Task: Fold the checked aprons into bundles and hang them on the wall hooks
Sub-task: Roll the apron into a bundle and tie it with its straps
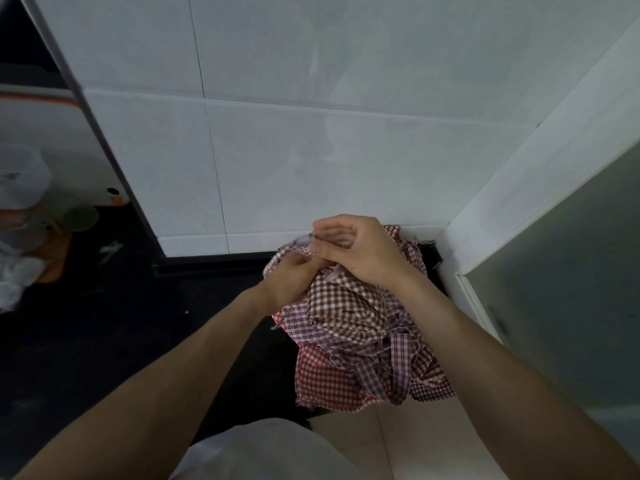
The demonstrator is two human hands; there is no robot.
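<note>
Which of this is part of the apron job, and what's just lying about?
Job: aprons, held by left hand and right hand; strap pinched in right fingers.
Lying about: bags, door.

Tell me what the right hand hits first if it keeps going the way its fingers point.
Probably the left hand: the right hand curls leftward, just above it, over the aprons. Depth between them is unclear.

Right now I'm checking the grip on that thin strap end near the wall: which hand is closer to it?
Right. The right hand pinches the strap end at its fingertips. The left hand sits just below it, gripping the bunched checked aprons.
</note>
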